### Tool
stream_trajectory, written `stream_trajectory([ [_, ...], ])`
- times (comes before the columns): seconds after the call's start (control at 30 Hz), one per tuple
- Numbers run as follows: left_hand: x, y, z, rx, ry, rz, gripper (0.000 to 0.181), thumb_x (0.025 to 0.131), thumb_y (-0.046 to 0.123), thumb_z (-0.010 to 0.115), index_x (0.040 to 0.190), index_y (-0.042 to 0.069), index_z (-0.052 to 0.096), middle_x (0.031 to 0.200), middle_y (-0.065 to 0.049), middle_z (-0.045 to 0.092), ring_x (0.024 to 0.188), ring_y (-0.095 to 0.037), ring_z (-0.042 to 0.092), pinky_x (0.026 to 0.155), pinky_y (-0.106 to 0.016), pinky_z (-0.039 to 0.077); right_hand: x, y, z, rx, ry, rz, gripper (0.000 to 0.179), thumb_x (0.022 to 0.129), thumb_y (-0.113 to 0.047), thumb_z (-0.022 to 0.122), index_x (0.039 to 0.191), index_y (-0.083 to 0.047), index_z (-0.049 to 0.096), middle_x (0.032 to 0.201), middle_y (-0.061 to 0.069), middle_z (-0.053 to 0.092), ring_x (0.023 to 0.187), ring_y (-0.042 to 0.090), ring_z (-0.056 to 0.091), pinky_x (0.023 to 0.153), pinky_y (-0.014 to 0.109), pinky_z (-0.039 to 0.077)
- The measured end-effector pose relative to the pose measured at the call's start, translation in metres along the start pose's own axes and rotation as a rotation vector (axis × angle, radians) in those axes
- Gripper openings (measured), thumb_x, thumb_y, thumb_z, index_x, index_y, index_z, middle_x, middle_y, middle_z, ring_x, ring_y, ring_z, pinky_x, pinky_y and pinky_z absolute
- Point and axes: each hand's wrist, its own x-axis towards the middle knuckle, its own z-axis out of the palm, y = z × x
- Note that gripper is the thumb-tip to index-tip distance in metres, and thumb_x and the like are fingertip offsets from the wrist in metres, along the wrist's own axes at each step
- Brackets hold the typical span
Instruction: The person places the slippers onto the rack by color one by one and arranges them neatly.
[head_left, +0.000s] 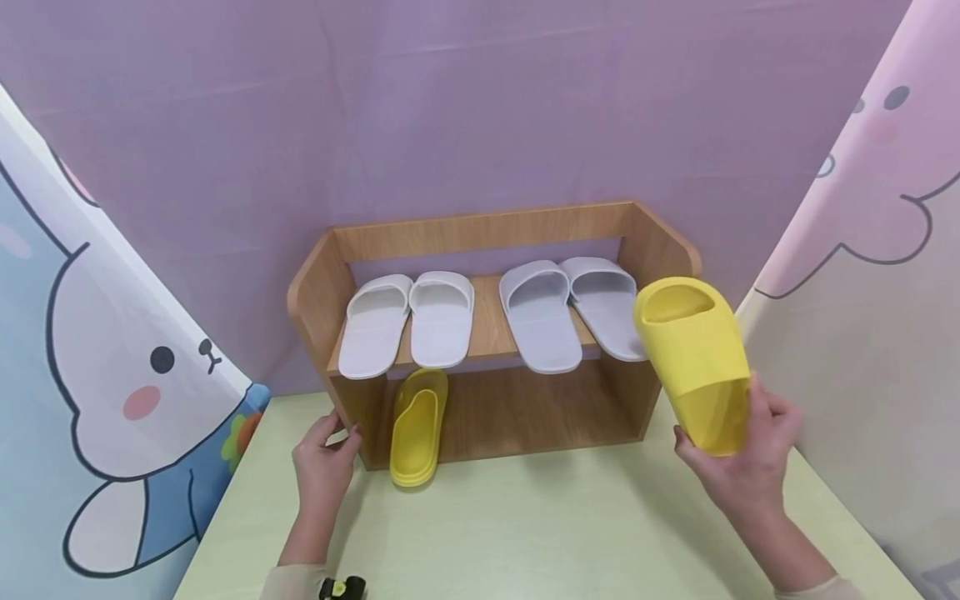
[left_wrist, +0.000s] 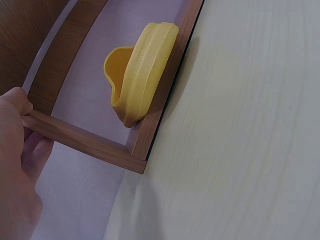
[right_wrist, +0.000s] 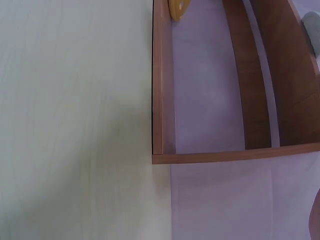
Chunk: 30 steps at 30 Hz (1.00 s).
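My right hand (head_left: 750, 467) grips a yellow slipper (head_left: 693, 350) by its heel end, raised in front of the right side of a wooden shoe rack (head_left: 487, 232). The slipper's strap end points up. With thumb and fingers, my left hand (head_left: 324, 467) pinches the front edge of the rack's left side panel (left_wrist: 85, 140). A second yellow slipper (head_left: 416, 433) rests at the left of the lower shelf, its heel jutting past the front. On the upper shelf lie a white pair of slippers (head_left: 442, 329) at left and a grey pair (head_left: 551, 333) at right.
The rack stands on a pale table (head_left: 525, 525) against a purple cloth backdrop (head_left: 480, 108). Cartoon-printed cloths hang at left (head_left: 112, 350) and right (head_left: 877, 208). A small black object (head_left: 342, 587) is by the left wrist.
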Motion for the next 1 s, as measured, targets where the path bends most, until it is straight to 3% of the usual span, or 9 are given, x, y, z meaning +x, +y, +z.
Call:
stream_trajectory([
  [0.17,0.000,-0.001,0.000,0.015,-0.003,-0.008,0.039,0.093,-0.007,0.080,0.130,0.006,0.081,0.114,-0.013,0.081,0.104,-0.013,0.074,0.076,-0.010,0.060,-0.004,0.002,0.002,0.020,-0.011,-0.029,0.095,0.067,-0.041,0.078,0.148,0.006,0.059,0.136,-0.011,0.035,0.125,0.007,0.037,0.099,0.017,0.035],
  [0.4,0.000,0.000,-0.001,0.023,-0.011,-0.014,0.038,0.093,-0.006,0.081,0.129,0.006,0.081,0.113,-0.011,0.081,0.102,0.000,0.070,0.076,-0.011,0.060,-0.008,-0.004,0.004,0.029,-0.051,-0.042,0.096,0.071,-0.046,0.079,0.148,0.007,0.059,0.136,-0.011,0.033,0.127,0.007,0.036,0.100,0.016,0.036],
  [0.77,0.000,0.003,0.000,0.027,-0.014,-0.025,0.037,0.094,-0.004,0.081,0.130,0.006,0.081,0.116,-0.010,0.081,0.102,0.007,0.066,0.077,-0.008,0.058,-0.013,-0.024,0.013,0.067,-0.104,-0.129,0.090,0.082,-0.054,0.077,0.142,0.011,0.058,0.134,-0.001,0.039,0.124,0.007,0.035,0.097,0.014,0.035],
  [0.83,0.001,0.003,0.000,0.023,-0.015,-0.029,0.037,0.094,-0.004,0.081,0.130,0.006,0.081,0.116,-0.010,0.081,0.102,0.006,0.067,0.077,-0.009,0.059,-0.015,-0.024,0.014,0.070,-0.121,-0.143,0.090,0.083,-0.055,0.076,0.142,0.011,0.058,0.130,0.005,0.043,0.125,0.007,0.035,0.097,0.014,0.035],
  [1.0,0.001,0.003,0.000,0.020,-0.013,-0.034,0.036,0.094,-0.004,0.081,0.128,0.006,0.082,0.114,-0.010,0.081,0.102,-0.002,0.069,0.077,-0.009,0.059,-0.021,-0.022,0.019,0.082,-0.157,-0.191,0.090,0.087,-0.058,0.074,0.144,0.010,0.057,0.113,0.036,0.044,0.126,0.009,0.034,0.097,0.016,0.034],
])
